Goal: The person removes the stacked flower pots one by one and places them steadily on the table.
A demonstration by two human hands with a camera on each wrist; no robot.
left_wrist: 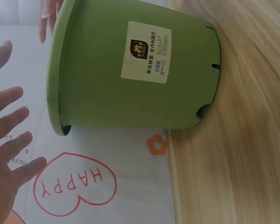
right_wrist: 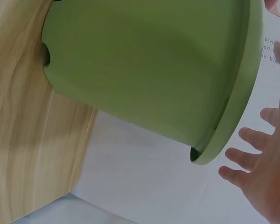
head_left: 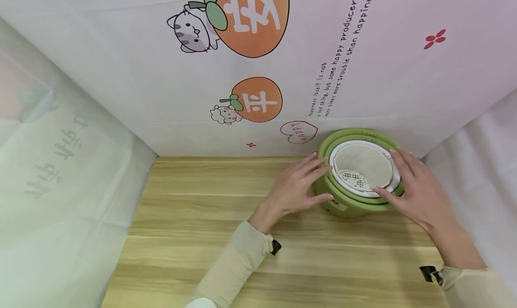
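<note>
A green plastic flower pot [head_left: 349, 209] stands upright at the table's back right. Nested inside it are another green rim and a white pot [head_left: 363, 162] with a perforated bottom. My left hand [head_left: 292, 184] is at the pot's left side, its fingers spread beside the rim. On the right, my right hand [head_left: 424, 193] hovers by the rim with extended fingers. Both wrist views show the fingers of the left hand [left_wrist: 9, 140] and right hand [right_wrist: 266, 158] apart from the outer pot's wall. A pale label [left_wrist: 147, 52] faces the left wrist camera.
The wooden table [head_left: 194, 236] runs back to a white printed cloth [head_left: 186, 88] directly behind the pot. Cloth walls also rise at the left [head_left: 60, 173] and right [head_left: 476, 164]. The right one is close to the right hand.
</note>
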